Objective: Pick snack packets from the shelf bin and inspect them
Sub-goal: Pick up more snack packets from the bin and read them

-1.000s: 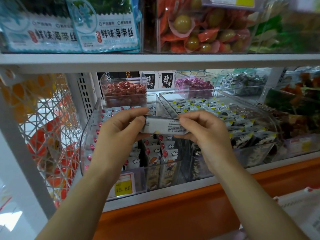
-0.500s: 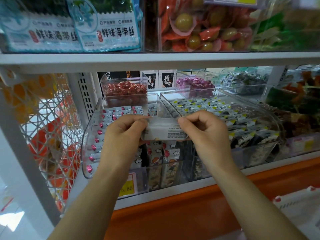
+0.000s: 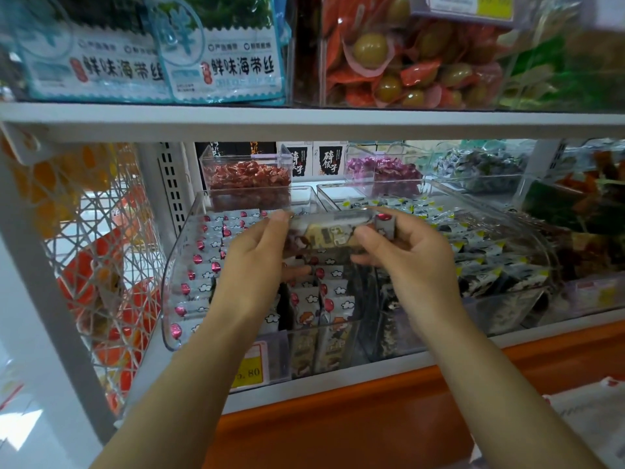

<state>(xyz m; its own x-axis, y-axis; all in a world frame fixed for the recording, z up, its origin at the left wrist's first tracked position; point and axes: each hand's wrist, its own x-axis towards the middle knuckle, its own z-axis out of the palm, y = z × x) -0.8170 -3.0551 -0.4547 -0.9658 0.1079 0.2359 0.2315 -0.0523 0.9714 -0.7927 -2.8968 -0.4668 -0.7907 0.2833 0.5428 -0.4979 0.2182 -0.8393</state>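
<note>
White metal shop shelving [image 3: 304,123] fills the view, with an orange band [image 3: 372,411] along its base. On the lower shelf sits a large clear plastic bin with a curved front wall [image 3: 176,265], and everything else is placed from that bin.

Above it, on the upper shelf, stand blue-and-white bags printed with Chinese characters [image 3: 220,62] and, further right, red wrappers holding green olives [image 3: 406,62]. Left of the bin hangs a white lattice panel [image 3: 101,248] with orange shapes behind it. Just right of the bin lies a second clear bin of dark packets with yellow corners [image 3: 507,252]. Behind the bin stands a small clear box of red sweets [image 3: 248,177].

Inside the bin, grey-white packets with clouds and red balloons [image 3: 209,245] lie in rows and stand upright at the front.

Both arms reach in from below. Over the middle of the bin, the left hand [image 3: 253,265] pinches the left end of one small oblong snack packet [image 3: 328,236] between thumb and curled fingers. The right hand [image 3: 409,262] pinches the packet's right end the same way. The packet is held level above the packets in the bin, its printed face turned toward the person.

Below the bin's front wall, a yellow price tag [image 3: 248,370] is partly hidden by the left forearm.
</note>
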